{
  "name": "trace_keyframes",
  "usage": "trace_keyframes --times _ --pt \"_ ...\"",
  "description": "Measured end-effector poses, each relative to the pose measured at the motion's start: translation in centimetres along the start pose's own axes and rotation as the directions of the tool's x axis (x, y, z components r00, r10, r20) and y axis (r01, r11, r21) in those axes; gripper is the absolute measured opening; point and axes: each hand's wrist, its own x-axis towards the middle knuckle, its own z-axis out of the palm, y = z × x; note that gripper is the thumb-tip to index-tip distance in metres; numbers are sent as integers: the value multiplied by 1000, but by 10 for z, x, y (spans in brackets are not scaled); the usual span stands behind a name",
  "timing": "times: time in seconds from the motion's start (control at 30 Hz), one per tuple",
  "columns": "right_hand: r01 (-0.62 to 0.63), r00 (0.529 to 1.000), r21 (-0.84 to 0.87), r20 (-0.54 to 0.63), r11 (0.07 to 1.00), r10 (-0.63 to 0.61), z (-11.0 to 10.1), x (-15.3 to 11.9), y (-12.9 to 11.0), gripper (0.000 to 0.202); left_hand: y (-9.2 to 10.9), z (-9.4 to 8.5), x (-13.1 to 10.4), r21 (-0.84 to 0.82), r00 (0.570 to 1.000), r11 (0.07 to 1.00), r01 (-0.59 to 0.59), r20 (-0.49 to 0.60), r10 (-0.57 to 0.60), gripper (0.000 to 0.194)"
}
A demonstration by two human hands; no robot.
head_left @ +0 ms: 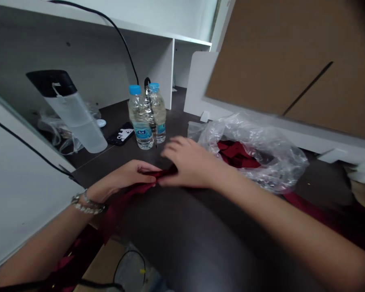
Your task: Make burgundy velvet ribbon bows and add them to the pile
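Observation:
A strip of dark red cloth (140, 190) stretches between my two hands above the dark desk and hangs down past its near edge. My left hand (134, 175), with bracelets at the wrist, is closed on it, thumb on top and fingers behind. From the right, my right hand (191, 164) reaches across, its thumb and curved fingers around the cloth's far end; its fingertips are slightly blurred. More red cloth pieces (239, 154) lie inside a clear plastic bag (280, 170) beyond my right forearm.
Two water bottles (142, 121) with blue caps stand just past my hands. A phone (121, 134) and a tall frosted bottle (82, 121) with a black top are to the left. A brown board (292, 61) rises behind the desk. Red cloth also hangs at lower left.

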Motion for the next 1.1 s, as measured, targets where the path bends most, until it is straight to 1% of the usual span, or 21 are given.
trace_keyframes --times 0.03,0.07,0.1,0.13,0.17,0.2,0.23,0.27,0.3,0.33,0.4,0.43,0.5,0.6,0.7,0.77,0.8,0.87,0.93,1.03,1.1 --pt "-36 998 -44 45 998 38 4 -26 -3 38 6 7 -6 112 998 993 -49 47 44 34" --pt "-81 993 -42 82 996 84 5 -50 -4 28 12 14 -10 222 986 962 -159 80 145 33" --pt "-148 982 15 123 989 145 4 -71 -5 19 18 21 -13 349 955 889 -296 96 280 30" --pt "-214 969 108 149 971 197 0 -89 -6 18 22 29 -14 470 891 769 -434 101 442 27" --pt "-255 963 212 149 944 226 -5 -104 -7 21 26 37 -15 576 791 604 -550 127 598 24" --pt "-268 962 290 123 919 242 -10 -117 -10 23 28 45 -15 664 663 416 -621 163 730 22" --pt "-270 963 327 90 906 254 -13 -128 -14 26 29 54 -15 729 541 241 -641 206 815 20" --pt "-273 962 312 66 910 266 -15 -138 -21 28 28 63 -15 772 461 107 -626 256 850 20" --pt "-296 955 255 66 921 288 -14 -147 -30 31 26 72 -15 796 437 21 -605 309 844 20" --pt "-342 939 169 92 924 330 -10 -155 -40 33 23 82 -16 804 462 -24 -594 366 808 22" --pt "-444 885 48 177 895 430 0 -169 -63 36 12 100 -20 779 580 -23 -627 487 653 29" --pt "-462 872 38 200 886 447 5 -174 -72 41 7 107 -23 752 601 -15 -659 538 592 32" --pt "-452 874 93 243 887 420 9 -179 -79 47 -3 118 -28 736 630 54 -674 536 562 33" --pt "-388 911 176 223 905 347 7 -176 -57 23 -6 124 -31 717 672 179 -674 494 552 35" --pt "-230 972 80 61 970 226 15 -168 -12 33 1 126 -27 699 737 314 -642 451 503 27" --pt "-133 989 30 61 991 131 29 -165 9 38 6 130 -24 707 789 392 -588 397 468 25" --pt "-127 990 8 59 992 126 35 -166 13 38 6 133 -23 721 811 414 -556 362 460 24" --pt "-167 984 -54 52 984 170 43 -170 10 35 5 138 -24 758 839 421 -498 298 455 19" --pt "-228 971 -124 48 966 236 43 -178 -3 29 2 142 -27 786 852 408 -464 270 448 11" --pt "-240 966 -166 52 956 252 36 -191 -20 20 0 142 -31 790 855 397 -468 292 428 14" --pt "-206 977 -144 32 968 212 33 -196 -23 21 1 139 -30 753 838 411 -514 339 427 18"
